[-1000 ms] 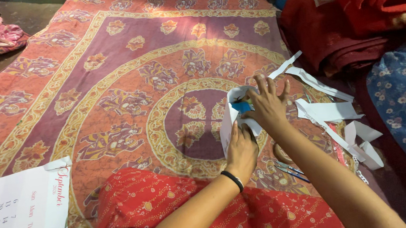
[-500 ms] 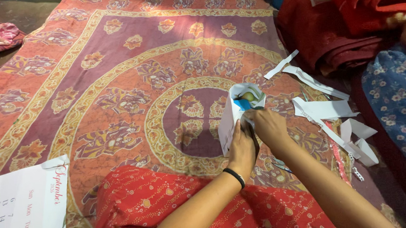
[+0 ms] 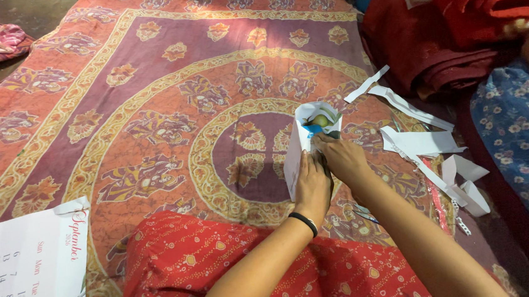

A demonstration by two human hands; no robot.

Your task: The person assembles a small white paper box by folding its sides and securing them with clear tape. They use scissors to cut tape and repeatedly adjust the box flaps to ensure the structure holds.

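White paper bag [image 3: 305, 140]: one, gripped by left hand [image 3: 312, 187] and right hand [image 3: 339, 159].
Paper strips [image 3: 421, 142]: several, near the patterned cloth's [image 3: 147, 101] right edge.
Room: cloth's left side open.

Head camera looks down, close, onto patterned cloth [image 3: 148, 113].

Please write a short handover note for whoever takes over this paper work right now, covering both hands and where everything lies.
Left hand: steadies the side of the folded white paper piece with a blue and green print, which stands on the patterned red and purple cloth.
Right hand: fingers pinch the same paper at its right edge.
Nearby: cut white paper strips lie on the cloth to the right; a white calendar sheet lies at the lower left.
Done: the paper is folded into an upright, open-topped shape and strips are trimmed off.
Left: I cannot tell from this view; the shape is not yet released.
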